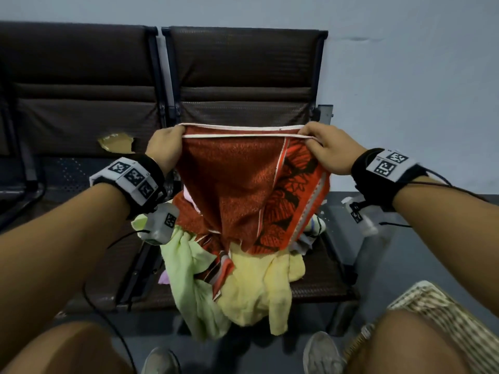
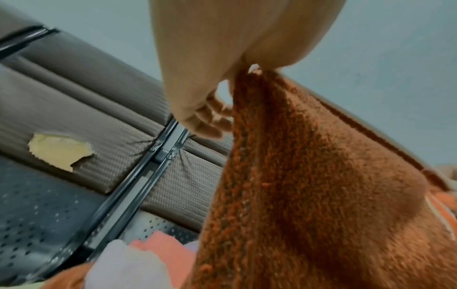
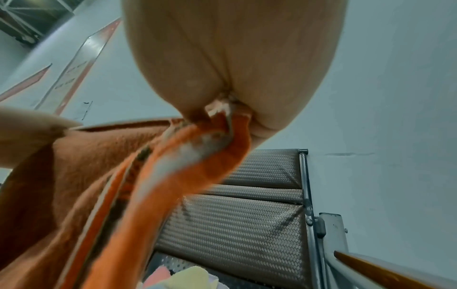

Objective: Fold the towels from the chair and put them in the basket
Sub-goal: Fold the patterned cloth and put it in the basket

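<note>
An orange-red towel [image 1: 237,182] with a black pattern and white trim hangs in front of the chair [image 1: 243,76], stretched between both hands. My left hand [image 1: 166,145] pinches its upper left corner, and my right hand [image 1: 322,145] pinches the upper right corner. In the left wrist view the rust-coloured towel [image 2: 309,176] drops from my fingers [image 2: 210,119]. The right wrist view shows the bunched orange corner of the towel [image 3: 193,156] held in my fist. Several more towels, yellow [image 1: 256,287] and pale green [image 1: 189,268], lie heaped on the seat below. The woven basket [image 1: 442,311] sits low at the right.
A second dark chair [image 1: 78,85] stands to the left, with a torn patch [image 1: 116,141] showing foam. A metal armrest post [image 1: 325,114] is at the right of the seat. A pale wall rises behind. My knees and shoes fill the bottom edge.
</note>
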Demonstrator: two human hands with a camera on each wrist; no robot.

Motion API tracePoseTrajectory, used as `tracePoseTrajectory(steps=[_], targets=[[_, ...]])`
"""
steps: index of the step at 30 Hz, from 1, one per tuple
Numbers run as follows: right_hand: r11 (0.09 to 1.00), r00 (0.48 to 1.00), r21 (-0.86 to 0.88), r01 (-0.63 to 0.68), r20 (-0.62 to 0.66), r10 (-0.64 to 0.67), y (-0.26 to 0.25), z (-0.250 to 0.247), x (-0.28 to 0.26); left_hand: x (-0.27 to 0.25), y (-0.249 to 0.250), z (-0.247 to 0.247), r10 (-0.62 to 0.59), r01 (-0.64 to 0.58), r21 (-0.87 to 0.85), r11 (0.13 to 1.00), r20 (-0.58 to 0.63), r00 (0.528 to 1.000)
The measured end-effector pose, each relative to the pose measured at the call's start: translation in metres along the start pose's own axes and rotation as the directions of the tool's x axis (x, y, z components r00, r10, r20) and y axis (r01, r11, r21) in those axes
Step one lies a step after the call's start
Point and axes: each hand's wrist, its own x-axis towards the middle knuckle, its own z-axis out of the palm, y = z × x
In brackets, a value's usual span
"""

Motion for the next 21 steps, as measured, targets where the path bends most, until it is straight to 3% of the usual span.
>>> tracePoseTrajectory(steps=[3,5,8,13,18,21], targets=[[1.000,0.995,0.014,-0.005,-0.096,0.006,0.001,-0.004,-0.001,-0.012,0.005,-0.001,-0.050,0.112,-0.384,0.917,0.167,0.985],[0.996,0.996,-0.079,-0.029,-0.089,0.021,0.003,-0.008,0.000,-0.015,0.002,-0.001,0.051,0.040,-0.384,0.923,0.224,0.973],[0.988,0.999,-0.149,-0.026,-0.051,0.019,0.004,-0.013,-0.002,-0.014,-0.003,-0.002,0.132,-0.078,-0.293,0.953,0.167,0.977],[0.986,0.984,0.026,-0.166,-0.054,0.167,0.006,-0.013,-0.002,-0.014,0.003,0.002,0.163,-0.148,-0.269,0.952,0.034,0.986],[0.856,0.911,0.330,-0.397,0.024,0.413,-0.009,-0.005,0.008,-0.007,0.025,0.020,-0.068,0.021,-0.334,0.942,-0.128,0.989],[0.744,0.872,0.504,-0.439,0.040,0.488,-0.034,0.000,0.016,-0.015,0.054,0.036,-0.100,0.056,-0.370,0.927,-0.100,0.990]])
